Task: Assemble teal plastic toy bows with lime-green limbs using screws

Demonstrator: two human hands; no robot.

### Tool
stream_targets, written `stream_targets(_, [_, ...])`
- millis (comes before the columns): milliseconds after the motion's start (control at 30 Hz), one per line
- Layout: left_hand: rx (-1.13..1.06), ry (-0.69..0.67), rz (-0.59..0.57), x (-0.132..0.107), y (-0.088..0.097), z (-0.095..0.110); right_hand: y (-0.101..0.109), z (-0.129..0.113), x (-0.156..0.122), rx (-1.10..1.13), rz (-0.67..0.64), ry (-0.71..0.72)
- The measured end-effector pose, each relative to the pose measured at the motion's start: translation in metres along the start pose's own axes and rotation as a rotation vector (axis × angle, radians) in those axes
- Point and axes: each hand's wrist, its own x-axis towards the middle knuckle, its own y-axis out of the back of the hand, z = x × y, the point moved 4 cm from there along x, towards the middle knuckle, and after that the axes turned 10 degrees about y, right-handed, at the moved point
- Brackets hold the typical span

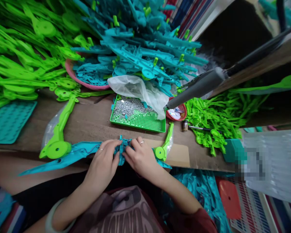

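Both my hands meet at the front edge of the wooden table (92, 119). My left hand (104, 161) and my right hand (139, 157) pinch the middle of a long teal plastic piece (63, 158) whose blade runs out to the left. The fingers of both hands are closed on its hub (122, 150). A green plastic arm with a round end (163, 147) lies just right of my right hand. Another green arm (59, 134) lies to the left.
A green perforated tray (140, 121) with small silver screws sits behind my hands, a clear plastic bag (138, 89) over its back. Heaps of teal parts (140, 48) and green parts (26, 55) fill the back. A grey-handled tool (199, 87) hangs at right above a small red basket (177, 113).
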Motion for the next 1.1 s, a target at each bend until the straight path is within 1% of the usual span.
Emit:
stream_targets(100, [0.064,-0.05,-0.015,-0.001,-0.003,0.003,0.003,0.003,-0.002,-0.024,-0.038,0.018])
stream_targets(167, [0.076,-0.059,-0.018,-0.001,-0.004,0.004,0.002,0.005,-0.003,0.069,-0.044,0.008])
stream_targets(300, [0.055,-0.06,0.001,0.001,-0.004,0.004,-0.002,0.014,-0.002,0.352,-0.024,-0.127])
stream_targets(367, [0.046,-0.072,0.008,0.001,-0.004,0.003,-0.003,0.015,0.001,0.432,-0.013,-0.178])
stream_targets(433, [0.038,-0.085,0.004,0.001,-0.004,0.002,-0.005,0.015,0.003,0.466,-0.013,-0.203])
stream_targets(533, [0.01,-0.09,-0.004,0.003,-0.005,0.001,-0.007,0.015,0.004,0.423,0.008,-0.242])
stream_targets(667, [-0.002,-0.085,-0.041,0.004,-0.007,0.0,-0.008,0.014,0.0,0.35,0.089,-0.261])
stream_targets(733, [0.004,-0.095,-0.051,0.004,-0.007,0.001,-0.008,0.013,-0.003,0.29,0.088,-0.232])
stream_targets(833, [0.019,-0.139,-0.058,0.004,-0.008,0.003,-0.006,0.011,-0.004,0.138,0.041,-0.148])
stream_targets(900, [0.018,-0.158,-0.055,0.004,-0.008,0.004,-0.005,0.01,-0.004,0.082,0.041,-0.11])
stream_targets(1033, [-0.002,-0.145,0.005,0.004,-0.005,0.003,-0.007,0.011,-0.005,0.12,0.125,-0.136])
stream_targets(1100, [0.002,-0.131,0.004,0.003,-0.006,0.002,-0.009,0.01,-0.006,0.106,0.153,-0.146])
